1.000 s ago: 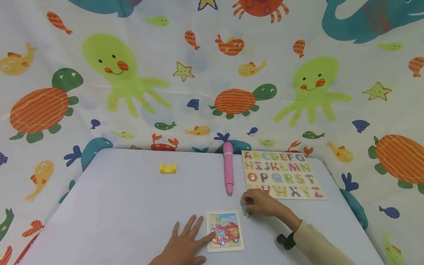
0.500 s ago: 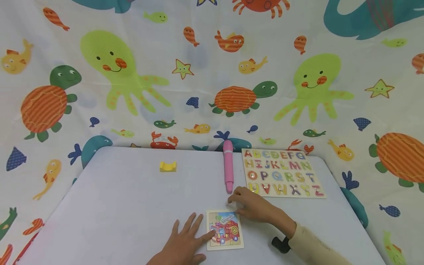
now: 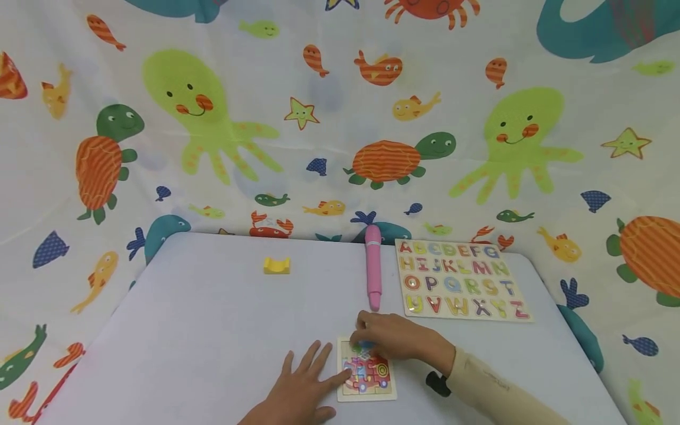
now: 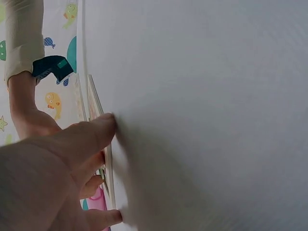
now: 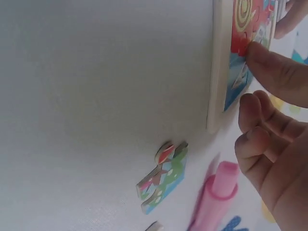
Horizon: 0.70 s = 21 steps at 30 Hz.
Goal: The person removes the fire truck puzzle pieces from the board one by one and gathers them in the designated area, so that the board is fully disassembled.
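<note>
Right hand [image 3: 390, 336] farther over one puzzle [image 3: 366, 379]

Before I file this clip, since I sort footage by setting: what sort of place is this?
Probably a children's play or learning corner: a fire-engine jigsaw puzzle and a wooden alphabet board lie on a white table, before a sea-creature-print cloth.

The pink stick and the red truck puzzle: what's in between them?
In the head view, the right hand is between the pink stick and the puzzle, covering part of the puzzle's top edge.
</note>
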Each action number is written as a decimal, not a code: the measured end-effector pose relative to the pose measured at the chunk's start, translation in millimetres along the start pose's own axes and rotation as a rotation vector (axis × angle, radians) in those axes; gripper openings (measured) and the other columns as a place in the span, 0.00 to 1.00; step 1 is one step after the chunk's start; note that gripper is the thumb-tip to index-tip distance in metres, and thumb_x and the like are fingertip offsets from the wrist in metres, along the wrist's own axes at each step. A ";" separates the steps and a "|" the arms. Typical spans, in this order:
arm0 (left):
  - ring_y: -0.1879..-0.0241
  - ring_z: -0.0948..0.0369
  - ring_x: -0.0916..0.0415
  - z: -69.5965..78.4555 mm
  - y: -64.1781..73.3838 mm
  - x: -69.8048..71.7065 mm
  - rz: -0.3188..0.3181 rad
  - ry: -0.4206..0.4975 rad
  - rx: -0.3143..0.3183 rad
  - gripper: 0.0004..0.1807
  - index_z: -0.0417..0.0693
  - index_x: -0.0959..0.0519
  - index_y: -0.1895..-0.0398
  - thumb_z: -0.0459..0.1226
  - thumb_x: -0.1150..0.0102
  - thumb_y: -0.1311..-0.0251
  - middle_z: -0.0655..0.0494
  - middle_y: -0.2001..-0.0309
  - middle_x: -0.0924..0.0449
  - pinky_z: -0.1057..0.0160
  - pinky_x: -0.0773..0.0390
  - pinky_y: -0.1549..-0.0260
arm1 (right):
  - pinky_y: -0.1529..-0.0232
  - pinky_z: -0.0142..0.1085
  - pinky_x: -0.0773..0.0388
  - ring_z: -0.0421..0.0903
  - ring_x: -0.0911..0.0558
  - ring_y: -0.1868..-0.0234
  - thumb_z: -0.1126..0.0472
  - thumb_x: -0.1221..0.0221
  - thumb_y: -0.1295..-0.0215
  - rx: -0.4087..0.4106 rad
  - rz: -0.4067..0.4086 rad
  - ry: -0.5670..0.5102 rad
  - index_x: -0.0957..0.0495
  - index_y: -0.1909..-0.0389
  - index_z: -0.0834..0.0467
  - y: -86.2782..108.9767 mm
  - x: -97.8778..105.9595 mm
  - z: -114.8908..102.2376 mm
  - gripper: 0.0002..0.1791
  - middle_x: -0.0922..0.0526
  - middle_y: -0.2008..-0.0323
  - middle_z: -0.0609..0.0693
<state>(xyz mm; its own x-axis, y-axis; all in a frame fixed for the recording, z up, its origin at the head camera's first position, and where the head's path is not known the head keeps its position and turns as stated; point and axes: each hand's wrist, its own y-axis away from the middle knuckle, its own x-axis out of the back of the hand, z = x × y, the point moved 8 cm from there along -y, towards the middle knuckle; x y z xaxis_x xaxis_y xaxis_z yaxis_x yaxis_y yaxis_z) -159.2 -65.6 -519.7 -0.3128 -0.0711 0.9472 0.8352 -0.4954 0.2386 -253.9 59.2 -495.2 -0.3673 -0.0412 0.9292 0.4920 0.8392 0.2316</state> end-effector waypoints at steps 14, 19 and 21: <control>0.24 0.42 0.47 0.1 -3.0 -2.3 -0.009 0.003 0.000 0.36 0.77 0.30 0.28 0.61 0.34 0.41 0.46 0.23 0.40 0.26 0.38 0.38 | 0.43 0.34 0.22 0.34 0.21 0.52 0.64 0.37 0.29 -0.005 0.133 -0.282 0.17 0.47 0.49 9.9 1.3 3.8 0.13 0.16 0.52 0.37; 0.24 0.41 0.48 -0.3 -4.4 -1.7 -0.010 0.006 0.004 0.36 0.77 0.30 0.27 0.61 0.35 0.40 0.46 0.23 0.41 0.26 0.39 0.37 | 0.58 0.30 0.22 0.35 0.24 0.63 0.64 0.37 0.30 -0.031 0.251 -0.428 0.18 0.55 0.51 34.1 28.9 25.8 0.07 0.20 0.64 0.39; 0.23 0.41 0.48 -1.0 -4.7 -0.8 -0.008 0.013 0.006 0.36 0.77 0.30 0.27 0.61 0.35 0.40 0.46 0.22 0.42 0.26 0.40 0.37 | 0.64 0.31 0.25 0.36 0.26 0.66 0.65 0.35 0.31 -0.088 0.263 -0.423 0.20 0.59 0.50 49.0 36.1 43.0 0.07 0.24 0.69 0.39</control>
<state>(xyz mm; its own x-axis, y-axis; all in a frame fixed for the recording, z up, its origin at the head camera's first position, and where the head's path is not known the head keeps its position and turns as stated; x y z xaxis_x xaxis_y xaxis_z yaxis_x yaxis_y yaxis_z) -163.4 -64.0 -521.8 -0.3257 -0.0784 0.9422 0.8354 -0.4906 0.2479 -277.0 122.2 -462.6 -0.5004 0.4041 0.7657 0.6690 0.7419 0.0457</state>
